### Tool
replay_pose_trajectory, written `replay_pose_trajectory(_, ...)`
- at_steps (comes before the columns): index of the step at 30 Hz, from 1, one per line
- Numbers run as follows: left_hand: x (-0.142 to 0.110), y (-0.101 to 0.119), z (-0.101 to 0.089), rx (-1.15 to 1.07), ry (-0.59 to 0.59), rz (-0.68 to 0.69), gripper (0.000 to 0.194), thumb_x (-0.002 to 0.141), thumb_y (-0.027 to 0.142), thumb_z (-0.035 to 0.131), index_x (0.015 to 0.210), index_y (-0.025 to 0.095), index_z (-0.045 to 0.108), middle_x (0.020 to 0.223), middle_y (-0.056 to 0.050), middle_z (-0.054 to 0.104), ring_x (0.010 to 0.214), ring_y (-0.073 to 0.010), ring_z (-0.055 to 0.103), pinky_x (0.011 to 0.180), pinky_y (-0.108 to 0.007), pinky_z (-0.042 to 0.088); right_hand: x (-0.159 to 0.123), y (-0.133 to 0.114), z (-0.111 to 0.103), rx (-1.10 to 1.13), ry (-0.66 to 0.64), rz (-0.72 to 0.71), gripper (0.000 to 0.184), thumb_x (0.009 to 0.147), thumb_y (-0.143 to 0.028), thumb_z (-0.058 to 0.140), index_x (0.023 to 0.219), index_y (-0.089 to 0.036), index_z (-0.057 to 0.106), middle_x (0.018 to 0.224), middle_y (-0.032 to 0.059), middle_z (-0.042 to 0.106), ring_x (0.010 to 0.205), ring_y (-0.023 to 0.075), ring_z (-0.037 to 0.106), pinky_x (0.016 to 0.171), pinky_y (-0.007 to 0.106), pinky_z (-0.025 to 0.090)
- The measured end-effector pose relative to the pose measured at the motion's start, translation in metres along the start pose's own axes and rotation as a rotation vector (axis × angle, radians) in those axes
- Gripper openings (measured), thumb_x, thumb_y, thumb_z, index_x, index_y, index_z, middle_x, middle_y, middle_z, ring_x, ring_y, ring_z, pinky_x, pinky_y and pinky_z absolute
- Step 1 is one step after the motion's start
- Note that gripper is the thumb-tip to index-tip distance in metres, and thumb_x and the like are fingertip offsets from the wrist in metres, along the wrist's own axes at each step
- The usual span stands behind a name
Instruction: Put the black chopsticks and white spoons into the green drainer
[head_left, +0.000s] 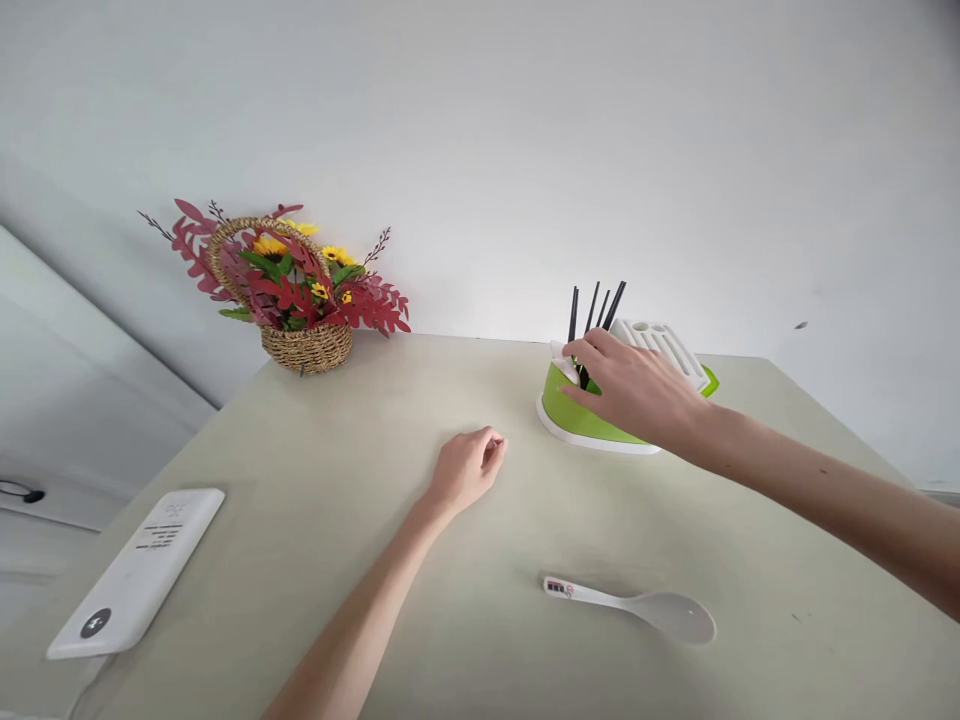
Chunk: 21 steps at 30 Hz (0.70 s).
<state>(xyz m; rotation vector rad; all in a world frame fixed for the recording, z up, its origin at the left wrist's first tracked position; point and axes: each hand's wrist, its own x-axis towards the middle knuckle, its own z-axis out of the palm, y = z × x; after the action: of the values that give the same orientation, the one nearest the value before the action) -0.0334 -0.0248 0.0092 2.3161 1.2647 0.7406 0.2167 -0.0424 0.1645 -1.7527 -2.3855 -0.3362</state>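
My right hand (626,375) reaches over a green utensil holder (592,420) with a white base. Its thumb and fingers curl round a small white piece (564,366) at the holder's left end; most of that piece is hidden, so its kind does not show. Several black chopsticks (595,308) stand upright in the holder just behind the fingers. My left hand (463,468) rests on the table in a loose fist, with nothing visible in it. Between my forearms, nearer to me, lies a white spoon (667,612), its printed handle end pointing left.
A slotted white rack (660,345) sits at the holder's right side, by a bright green edge. At the back left stands a wicker basket (307,350) of artificial flowers. A white flat device (139,572) with a cord lies along the left side of the table (480,610).
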Motion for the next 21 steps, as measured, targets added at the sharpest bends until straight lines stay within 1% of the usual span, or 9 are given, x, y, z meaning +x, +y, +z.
replay_pose_trajectory(2,0.0,-0.001,0.001,0.005,-0.002,0.002,0.028,0.106,0.038,0.046,0.092,0.024,0.066,0.075,0.0,0.072,0.062,-0.0157,0.06,0.064,-0.029,0.039,-0.012,0.0,-0.008,-0.058,0.08,-0.004,0.029,0.103,-0.038,0.05,0.12,-0.021,0.067,0.115,0.0113,0.072,0.066,0.0181,0.061,0.053,0.03,0.026)
replay_pose_trajectory(4,0.0,-0.001,0.001,0.007,-0.002,0.0,0.028,0.107,0.038,0.046,0.093,0.024,0.066,0.076,0.0,0.073,0.063,-0.0159,0.061,0.064,-0.029,0.039,-0.027,0.001,-0.016,-0.053,0.154,-0.041,0.029,0.106,-0.037,0.045,0.112,-0.021,0.069,0.103,0.0079,0.075,0.063,0.0162,0.06,0.053,0.03,0.025)
replay_pose_trajectory(6,0.0,-0.002,0.001,0.007,-0.002,0.005,0.027,0.106,0.038,0.046,0.093,0.024,0.065,0.077,0.0,0.073,0.063,-0.016,0.061,0.064,-0.029,0.039,-0.043,0.003,-0.022,0.004,0.167,-0.188,0.031,0.107,-0.033,0.042,0.103,-0.022,0.071,0.09,0.004,0.075,0.061,0.0143,0.059,0.053,0.029,0.025)
replay_pose_trajectory(9,0.0,-0.001,0.0,0.014,-0.002,0.01,0.027,0.106,0.038,0.046,0.092,0.024,0.065,0.076,0.0,0.073,0.064,-0.0162,0.062,0.065,-0.029,0.039,-0.074,0.006,-0.021,0.099,0.0,-0.495,0.03,0.108,-0.031,0.044,0.101,-0.024,0.072,0.08,0.0008,0.071,0.059,0.0132,0.058,0.056,0.03,0.029)
replay_pose_trajectory(11,0.0,-0.001,0.0,0.022,-0.001,0.008,0.028,0.106,0.038,0.046,0.091,0.024,0.065,0.075,0.0,0.072,0.064,-0.0163,0.062,0.065,-0.029,0.04,-0.099,0.009,-0.012,0.139,-0.166,-0.557,0.028,0.107,-0.033,0.047,0.105,-0.024,0.074,0.082,0.0021,0.071,0.062,0.0152,0.062,0.059,0.031,0.035)
replay_pose_trajectory(13,0.001,-0.001,0.001,0.022,-0.001,0.005,0.028,0.106,0.038,0.047,0.09,0.024,0.065,0.076,0.0,0.073,0.065,-0.0163,0.063,0.065,-0.029,0.04,-0.126,0.016,0.001,0.184,-0.349,-0.509,0.028,0.105,-0.038,0.05,0.109,-0.026,0.074,0.088,0.0039,0.073,0.069,0.0187,0.068,0.065,0.033,0.043)
replay_pose_trajectory(14,0.001,-0.001,0.001,0.022,-0.003,0.003,0.028,0.106,0.037,0.047,0.09,0.024,0.065,0.076,0.0,0.073,0.065,-0.0164,0.063,0.065,-0.029,0.04,-0.139,0.02,0.009,0.218,-0.414,-0.443,0.029,0.104,-0.043,0.051,0.112,-0.027,0.074,0.093,0.0049,0.075,0.073,0.0209,0.07,0.068,0.035,0.046)
replay_pose_trajectory(17,0.001,0.0,0.001,0.022,0.003,0.002,0.026,0.105,0.037,0.048,0.09,0.024,0.065,0.077,0.0,0.073,0.067,-0.0167,0.064,0.067,-0.029,0.04,-0.176,0.034,0.029,0.353,-0.554,-0.155,0.041,0.099,-0.061,0.054,0.122,-0.032,0.072,0.111,0.0076,0.077,0.088,0.0294,0.075,0.08,0.044,0.054)
replay_pose_trajectory(21,0.001,0.001,-0.001,0.018,0.014,0.015,0.025,0.105,0.035,0.048,0.091,0.024,0.064,0.08,0.0,0.075,0.067,-0.0164,0.065,0.067,-0.029,0.04,-0.206,0.041,0.041,0.612,-0.758,0.255,0.047,0.097,-0.071,0.046,0.112,-0.033,0.068,0.09,0.0067,0.079,0.083,0.0318,0.076,0.078,0.05,0.055)
